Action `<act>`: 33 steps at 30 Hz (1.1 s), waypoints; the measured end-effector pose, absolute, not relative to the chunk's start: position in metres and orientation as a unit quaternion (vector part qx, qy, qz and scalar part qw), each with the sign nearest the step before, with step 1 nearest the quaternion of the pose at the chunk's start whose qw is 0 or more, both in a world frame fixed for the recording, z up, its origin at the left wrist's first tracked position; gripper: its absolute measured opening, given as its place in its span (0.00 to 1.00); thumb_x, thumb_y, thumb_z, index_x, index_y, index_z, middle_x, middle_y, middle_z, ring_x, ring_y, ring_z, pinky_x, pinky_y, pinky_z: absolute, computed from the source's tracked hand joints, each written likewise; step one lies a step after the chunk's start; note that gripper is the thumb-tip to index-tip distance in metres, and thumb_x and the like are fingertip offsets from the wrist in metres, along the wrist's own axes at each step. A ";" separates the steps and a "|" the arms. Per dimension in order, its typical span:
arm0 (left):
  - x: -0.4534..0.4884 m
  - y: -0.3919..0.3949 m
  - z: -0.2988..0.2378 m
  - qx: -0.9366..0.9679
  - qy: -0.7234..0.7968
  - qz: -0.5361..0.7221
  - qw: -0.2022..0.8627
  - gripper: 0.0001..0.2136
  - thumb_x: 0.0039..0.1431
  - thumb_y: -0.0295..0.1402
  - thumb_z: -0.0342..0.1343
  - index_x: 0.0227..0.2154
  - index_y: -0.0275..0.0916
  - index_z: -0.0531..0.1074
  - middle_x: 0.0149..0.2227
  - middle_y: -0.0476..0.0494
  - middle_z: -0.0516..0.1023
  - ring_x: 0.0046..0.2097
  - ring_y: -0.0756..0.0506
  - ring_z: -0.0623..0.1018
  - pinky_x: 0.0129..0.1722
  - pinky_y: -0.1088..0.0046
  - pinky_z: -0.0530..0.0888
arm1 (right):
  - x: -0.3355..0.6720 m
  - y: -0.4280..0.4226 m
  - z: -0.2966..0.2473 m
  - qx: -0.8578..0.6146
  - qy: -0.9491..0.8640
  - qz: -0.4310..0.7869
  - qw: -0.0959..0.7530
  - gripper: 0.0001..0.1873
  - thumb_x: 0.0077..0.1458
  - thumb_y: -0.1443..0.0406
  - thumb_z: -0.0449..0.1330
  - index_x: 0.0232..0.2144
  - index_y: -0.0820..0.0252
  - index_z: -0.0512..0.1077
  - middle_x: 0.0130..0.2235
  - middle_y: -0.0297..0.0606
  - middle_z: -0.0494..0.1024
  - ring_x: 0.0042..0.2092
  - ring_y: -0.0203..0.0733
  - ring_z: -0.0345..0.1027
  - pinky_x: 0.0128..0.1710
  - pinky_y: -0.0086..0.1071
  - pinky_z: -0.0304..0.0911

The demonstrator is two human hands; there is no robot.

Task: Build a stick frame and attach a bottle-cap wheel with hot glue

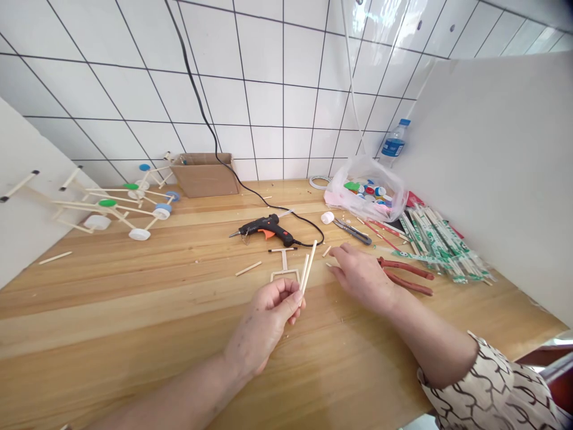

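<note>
My left hand (267, 319) is closed around two thin wooden sticks (308, 267) that point up and away over the wooden table (134, 310). Just beyond them lies a small glued stick frame (285, 269). My right hand (360, 273) rests palm down on the table to the right, fingers stretched toward short stick pieces (327, 251); nothing shows in it. A black and orange glue gun (264, 227) lies further back, its cable running up the tiled wall.
Red-handled pliers (405, 275) lie right of my right hand, scissors (353, 231) behind it. Wrapped chopsticks (441, 245), a bag of bottle caps (367, 191), a water bottle (394, 142), a cardboard box (205, 174) and stick-and-cap models (120, 206) stand around. White boards flank both sides.
</note>
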State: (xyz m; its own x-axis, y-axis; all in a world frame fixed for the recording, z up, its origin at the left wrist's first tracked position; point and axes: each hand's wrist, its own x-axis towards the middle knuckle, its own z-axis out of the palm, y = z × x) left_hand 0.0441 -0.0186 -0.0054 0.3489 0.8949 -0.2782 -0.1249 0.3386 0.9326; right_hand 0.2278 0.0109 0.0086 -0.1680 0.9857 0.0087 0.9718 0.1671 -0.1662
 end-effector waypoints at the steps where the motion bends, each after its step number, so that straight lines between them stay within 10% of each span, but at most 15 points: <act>1: 0.044 -0.019 -0.005 0.443 0.436 0.368 0.692 0.07 0.50 0.35 0.56 0.24 0.36 0.68 0.23 0.51 0.66 0.25 0.53 0.61 0.26 0.77 0.60 | 0.229 0.011 0.009 -0.638 -0.759 0.087 0.095 0.09 0.53 0.69 0.54 0.38 0.64 0.70 0.38 0.46 0.73 0.34 0.44 0.67 0.31 0.32 0.56; 12: 0.044 -0.021 -0.006 0.457 0.439 0.328 0.700 0.06 0.50 0.33 0.54 0.25 0.36 0.67 0.22 0.52 0.67 0.24 0.53 0.63 0.26 0.76 0.60 | 0.217 0.003 0.003 -0.432 -0.574 0.599 0.354 0.14 0.49 0.58 0.62 0.34 0.63 0.73 0.24 0.29 0.68 0.23 0.28 0.53 0.22 0.25 0.48; 33: 0.040 -0.016 -0.004 0.493 0.470 0.378 0.627 0.07 0.52 0.34 0.54 0.30 0.36 0.71 0.29 0.47 0.74 0.30 0.50 0.69 0.32 0.75 0.67 | 0.217 -0.007 0.012 -0.464 -0.768 0.266 0.352 0.10 0.56 0.66 0.53 0.24 0.63 0.69 0.24 0.34 0.70 0.25 0.32 0.59 0.26 0.26 0.55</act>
